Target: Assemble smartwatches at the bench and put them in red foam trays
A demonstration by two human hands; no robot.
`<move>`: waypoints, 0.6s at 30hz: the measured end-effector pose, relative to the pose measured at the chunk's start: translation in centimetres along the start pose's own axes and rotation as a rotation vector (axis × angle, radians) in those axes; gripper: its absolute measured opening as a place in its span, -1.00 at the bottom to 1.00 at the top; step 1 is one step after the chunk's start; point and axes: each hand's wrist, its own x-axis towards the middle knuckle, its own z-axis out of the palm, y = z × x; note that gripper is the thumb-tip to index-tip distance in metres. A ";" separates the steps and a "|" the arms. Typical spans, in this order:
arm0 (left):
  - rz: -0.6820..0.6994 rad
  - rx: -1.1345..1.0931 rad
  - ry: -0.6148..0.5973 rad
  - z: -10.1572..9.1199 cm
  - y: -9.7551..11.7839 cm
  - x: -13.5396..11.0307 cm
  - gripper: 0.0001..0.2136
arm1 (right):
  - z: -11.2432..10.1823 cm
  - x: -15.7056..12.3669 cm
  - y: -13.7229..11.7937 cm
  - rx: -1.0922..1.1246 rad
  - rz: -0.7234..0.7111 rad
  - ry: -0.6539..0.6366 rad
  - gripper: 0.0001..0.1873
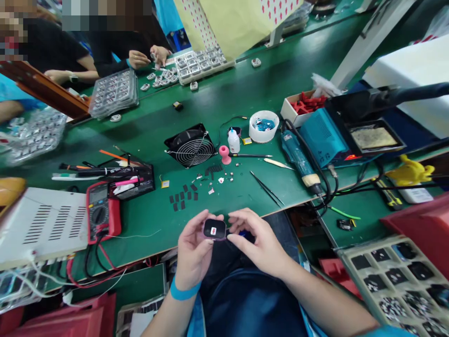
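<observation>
Two-handed: clamps in bare left hand [193,248] a small, rounded-square black device [220,229] bearing a red-marked white sticker [213,230]. Holds bare right hand [257,239], thumb and fingers parted, just beside it.

From between left hand [194,245] and right hand [261,241], passable at nine over green tabletop [147,214] to multimeter [100,213]; blocked at eleven by fan [192,149], at twelve by pink stand [225,155], at half-past-one by tweezers [265,186].

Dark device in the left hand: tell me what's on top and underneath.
On the dark device is a small white patch with a red mark. The left hand holds it; its underside faces away, hidden.
</observation>
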 end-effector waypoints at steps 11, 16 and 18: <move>0.398 0.491 -0.051 1.0 -0.7 -1.4 -0.58 | -0.6 0.3 -0.5 0.519 0.219 -0.011 -0.67; 0.416 0.538 -0.006 0.8 -0.9 -1.6 -0.61 | -0.6 0.1 -0.4 0.530 0.229 -0.009 -0.67; 0.437 0.571 -0.008 0.6 -1.0 -1.7 -0.61 | -0.6 0.1 -0.4 0.546 0.228 -0.008 -0.68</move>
